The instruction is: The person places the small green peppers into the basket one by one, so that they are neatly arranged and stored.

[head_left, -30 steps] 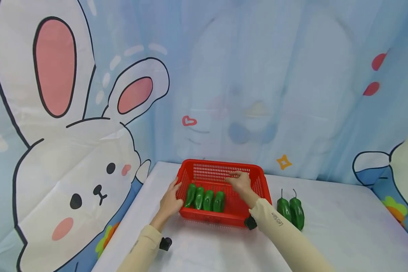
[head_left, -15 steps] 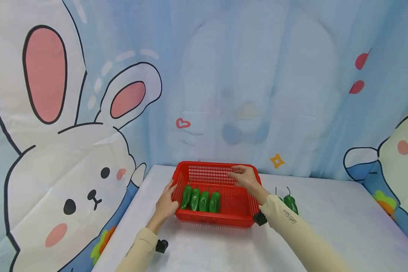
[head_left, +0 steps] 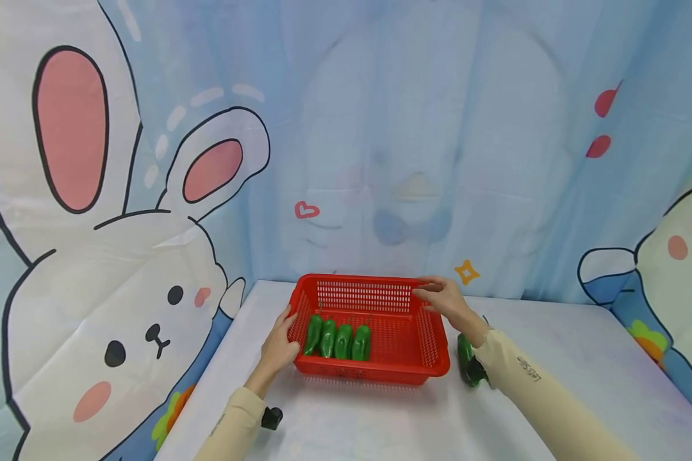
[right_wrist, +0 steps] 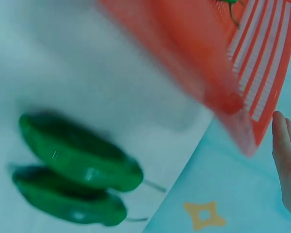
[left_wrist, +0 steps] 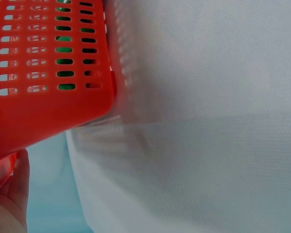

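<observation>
A red plastic basket (head_left: 375, 371) with slotted walls stands on the white table. Several green peppers (head_left: 343, 341) lie side by side in its left half, stems pointing away from me. My left hand (head_left: 278, 351) holds the basket's left rim; the left wrist view catches part of this hand (left_wrist: 12, 199) beside the red rim. Above the basket's right back corner is my right hand (head_left: 446, 301), fingers loosely bent and holding nothing. Right of the basket lie two more green peppers (right_wrist: 82, 150), partly hidden by my right wrist in the head view.
The white tabletop (head_left: 346, 422) extends in front of the basket and to its right. Behind it hangs a light blue curtain (head_left: 346, 160) printed with cartoon rabbits. A black wrist camera (head_left: 272, 418) sits under my left sleeve.
My right hand has moved from over the basket's inside toward its right back corner. The left hand stays at the left rim. The head view has shifted slightly.
</observation>
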### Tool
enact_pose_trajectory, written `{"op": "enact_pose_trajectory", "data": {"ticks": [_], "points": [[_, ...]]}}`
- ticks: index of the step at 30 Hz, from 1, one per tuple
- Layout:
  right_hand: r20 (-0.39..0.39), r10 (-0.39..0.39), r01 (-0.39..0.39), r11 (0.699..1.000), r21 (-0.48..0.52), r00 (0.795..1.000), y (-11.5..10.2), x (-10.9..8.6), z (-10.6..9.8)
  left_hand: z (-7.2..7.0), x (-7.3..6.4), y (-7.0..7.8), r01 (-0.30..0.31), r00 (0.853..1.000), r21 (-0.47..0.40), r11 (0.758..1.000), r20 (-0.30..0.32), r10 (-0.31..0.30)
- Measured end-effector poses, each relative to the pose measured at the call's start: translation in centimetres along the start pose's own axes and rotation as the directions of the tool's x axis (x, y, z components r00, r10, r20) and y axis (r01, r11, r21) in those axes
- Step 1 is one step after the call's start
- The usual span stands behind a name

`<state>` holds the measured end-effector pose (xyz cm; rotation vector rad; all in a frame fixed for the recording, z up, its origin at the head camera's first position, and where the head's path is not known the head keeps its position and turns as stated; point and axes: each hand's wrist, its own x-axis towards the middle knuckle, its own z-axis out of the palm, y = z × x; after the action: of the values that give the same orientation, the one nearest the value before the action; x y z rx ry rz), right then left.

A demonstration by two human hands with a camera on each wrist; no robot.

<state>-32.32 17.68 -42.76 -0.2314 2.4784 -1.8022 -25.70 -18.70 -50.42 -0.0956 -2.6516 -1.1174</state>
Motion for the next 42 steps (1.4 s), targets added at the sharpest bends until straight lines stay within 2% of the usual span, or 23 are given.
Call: {"op": "enact_pose_trajectory", "data": {"ticks": [8,13,17,24,32,42], "points": [[-0.036,-0.02,0.019,0.999,-0.034,0.999,1.5,-1.2,-3.9,-0.2,-0.1,0.2,0.008,1.0,-0.006,1.0,0.01,-0.008],[-0.063,0.0,-0.002,0.999,-0.04,0.998,2.8,-1.9,-5.9,-0.1,-0.2,0.3,0.006,1.0,-0.013,1.0,0.011,-0.006],[-0.118,0.038,-0.047,0.996,-0.076,0.992,3.8,-2.1,-7.2,-0.1,-0.3,0.2,0.012,1.0,-0.017,1.0,0.009,-0.012],[-0.208,0.122,-0.152,0.979,-0.137,0.97,6.1,-2.6,-9.0,-0.1,-0.2,0.2,0.007,1.0,-0.007,1.0,0.009,-0.007],[-0.193,0.164,-0.194,0.969,-0.153,0.967,7.9,-3.1,-9.4,-0.1,-0.1,0.1,-0.006,1.0,-0.01,1.0,0.001,0.006],[-0.146,0.277,-0.3,0.939,-0.167,0.95,9.7,-2.9,-8.0,-0.2,-0.2,0.1,-0.007,1.0,-0.014,1.0,0.001,0.007]]}}
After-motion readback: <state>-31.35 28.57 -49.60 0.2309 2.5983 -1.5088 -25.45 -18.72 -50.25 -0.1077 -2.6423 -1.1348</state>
